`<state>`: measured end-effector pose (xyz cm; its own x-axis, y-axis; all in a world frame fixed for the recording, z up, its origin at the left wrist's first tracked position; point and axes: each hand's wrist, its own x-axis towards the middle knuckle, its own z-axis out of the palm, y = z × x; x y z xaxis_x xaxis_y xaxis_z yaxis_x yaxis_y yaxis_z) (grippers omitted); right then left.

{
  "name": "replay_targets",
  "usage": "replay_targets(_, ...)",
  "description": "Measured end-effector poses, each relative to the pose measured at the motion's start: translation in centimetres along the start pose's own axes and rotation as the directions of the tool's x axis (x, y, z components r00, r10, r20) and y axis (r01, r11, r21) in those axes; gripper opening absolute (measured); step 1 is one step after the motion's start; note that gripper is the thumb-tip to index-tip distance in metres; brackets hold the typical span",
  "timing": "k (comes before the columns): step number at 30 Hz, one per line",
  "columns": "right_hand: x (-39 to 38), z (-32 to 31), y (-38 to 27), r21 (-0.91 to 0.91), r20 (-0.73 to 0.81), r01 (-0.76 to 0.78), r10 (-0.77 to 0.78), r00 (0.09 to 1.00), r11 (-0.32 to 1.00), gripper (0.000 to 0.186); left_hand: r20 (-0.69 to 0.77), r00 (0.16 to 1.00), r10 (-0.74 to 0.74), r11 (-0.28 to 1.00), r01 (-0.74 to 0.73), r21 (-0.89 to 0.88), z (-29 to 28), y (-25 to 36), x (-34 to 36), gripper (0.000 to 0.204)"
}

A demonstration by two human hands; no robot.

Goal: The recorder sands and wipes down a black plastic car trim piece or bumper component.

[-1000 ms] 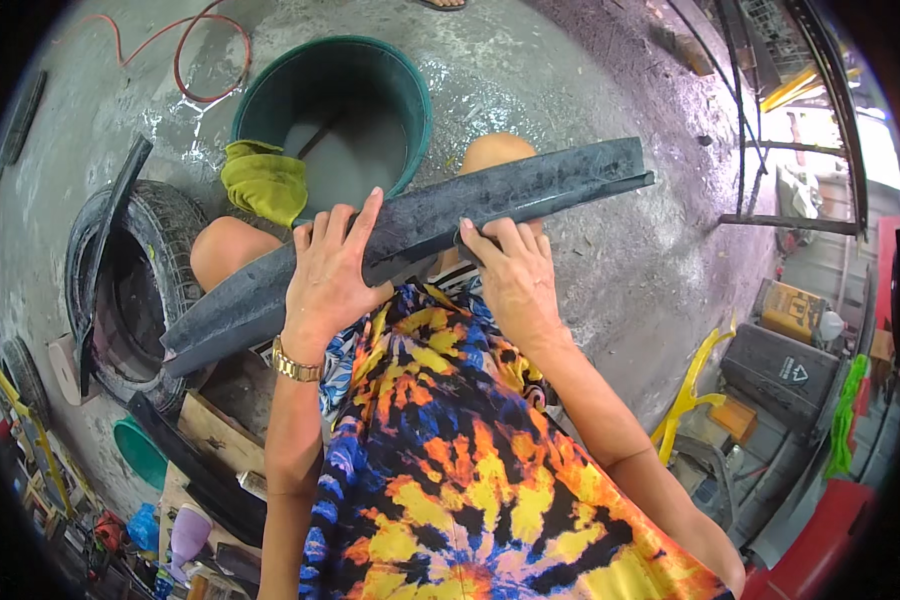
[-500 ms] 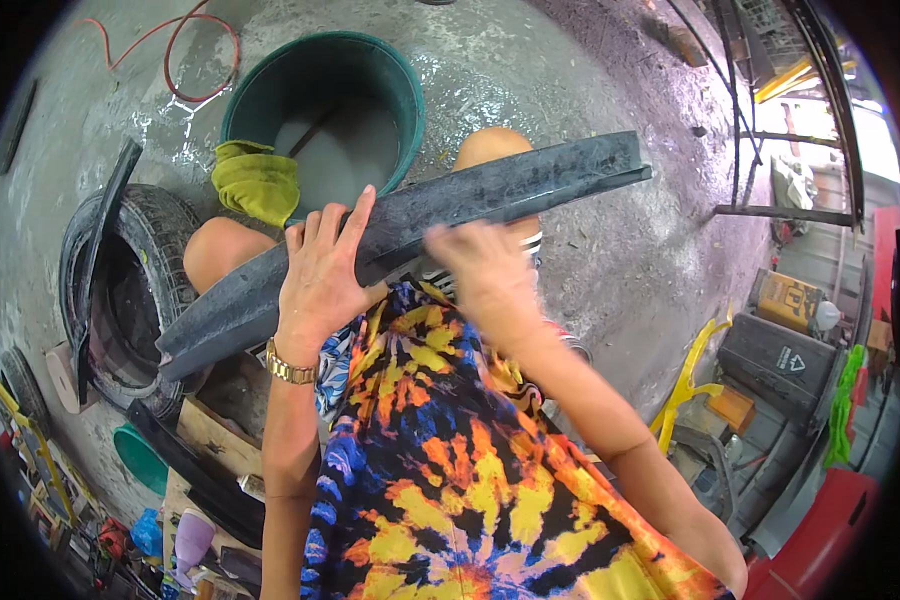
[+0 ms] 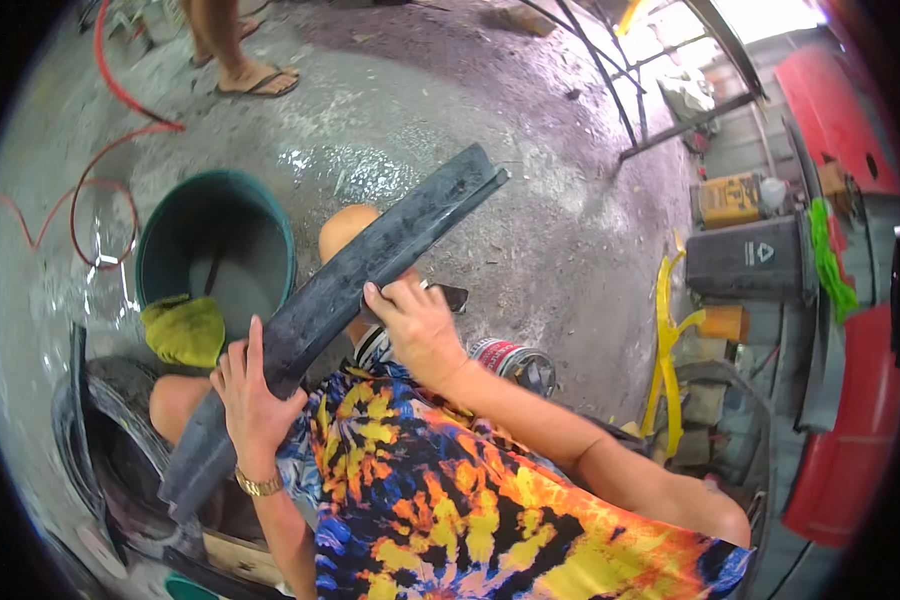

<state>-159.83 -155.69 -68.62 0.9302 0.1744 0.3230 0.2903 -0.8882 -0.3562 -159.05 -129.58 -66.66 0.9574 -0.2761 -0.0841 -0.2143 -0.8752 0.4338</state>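
A long dark grey plastic trim panel (image 3: 345, 290), wet and channel-shaped, lies slantwise across my knees, its far end up to the right. My left hand (image 3: 255, 410) grips it near the lower end, fingers over its top and thumb along the near edge. Against the near lip, around the panel's middle, my right hand (image 3: 420, 325) presses with bent, closed fingers; whatever they may hold is hidden. Beyond my left knee stands a green tub (image 3: 292, 250) of cloudy water with a stick-like thing in it. A yellow-green cloth (image 3: 185, 332) hangs over its near rim.
To the left lies a tire (image 3: 135, 385) with a black strip (image 3: 78, 400) across it. A red hose (image 3: 110, 85) loops over the wet floor near another person's feet (image 3: 255, 80). A can (image 3: 515, 365) stands by my right leg. Yellow frame (image 3: 662, 370) and black bin (image 3: 750, 260) are at right.
The view has shifted, showing the other person's feet and the can. The panel now slants more steeply. My right hand, blurred before, is now sharp against the panel's near lip. My left hand keeps its grip.
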Motion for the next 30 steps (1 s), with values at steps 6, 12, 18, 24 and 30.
replay_targets(6,1.6,-1.6,4.4,-0.202,0.008,-0.202,0.208,0.978,0.958,0.036,0.009,0.999,-0.039,0.999,0.039,0.009,0.1,0.1,-0.2,0.114)
replay_targets(12,1.9,-2.9,9.0,-0.16,-0.07,-0.216,0.207,0.976,0.963,0.03,0.0,1.0,0.005,1.0,-0.005,-0.01,0.1,-0.1,0.4,0.11)
replay_targets(18,2.0,-1.4,6.8,-0.051,-0.008,-0.062,0.062,0.998,0.997,0.035,0.025,0.999,-0.038,0.999,0.038,0.009,-1.1,-0.7,-0.5,0.108)
replay_targets(24,0.3,-10.3,13.3,0.455,0.142,-0.753,0.796,0.589,0.476,0.03,-0.015,0.998,0.067,0.934,-0.068,-0.351,-4.5,-3.1,1.1,0.097)
replay_targets(30,-11.5,-1.2,20.9,0.662,0.163,-0.712,0.882,0.443,0.235,0.03,0.226,0.971,-0.083,0.929,-0.006,0.37,-5.5,-16.2,2.8,0.055)
